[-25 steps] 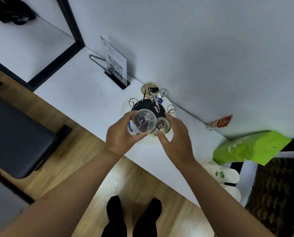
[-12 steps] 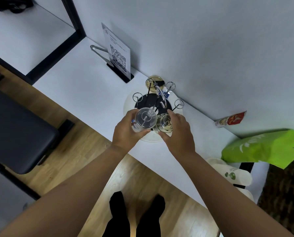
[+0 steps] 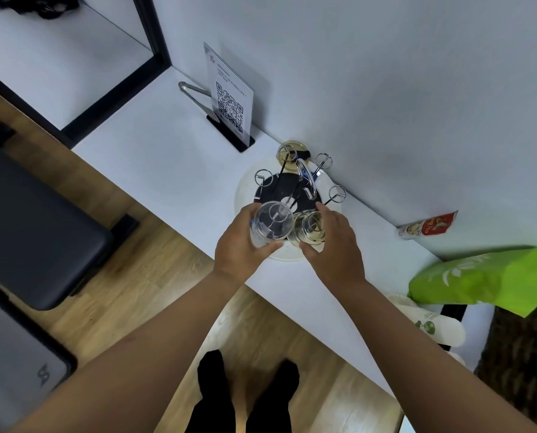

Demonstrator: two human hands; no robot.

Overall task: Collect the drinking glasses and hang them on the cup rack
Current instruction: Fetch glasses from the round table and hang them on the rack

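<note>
Gripping a clear drinking glass [image 3: 271,223] around its side, the left hand [image 3: 245,245] holds it base-up over the near edge of the wire cup rack [image 3: 295,189], its fingers and thumb curled round the wall of the glass. Just beside it on the right, a second clear glass [image 3: 311,229] with a yellowish tint sits inverted at the rack's front, and the right hand [image 3: 332,245] wraps it, thumb on the near side and fingers reaching round the far side, so both hands are closed on glasses that nearly touch each other. The rack is a black round base with thin metal prongs ending in small rings, and it stands on a round white tray [image 3: 245,195] placed on the long white counter [image 3: 173,157] against the pale wall. Several prongs at the back and right of the rack stand bare. Behind the rack a gold-lidded jar [image 3: 292,148] stands near the wall. Further left along the counter a clear acrylic sign with a QR code [image 3: 229,98] stands in a black base, with metal tongs [image 3: 195,89] lying behind it. To the right lie a small red and white packet [image 3: 429,228] near the wall and a bright green bag [image 3: 486,279] at the counter's end. Below, wooden flooring and a dark grey bench [image 3: 35,226] show on the left.
</note>
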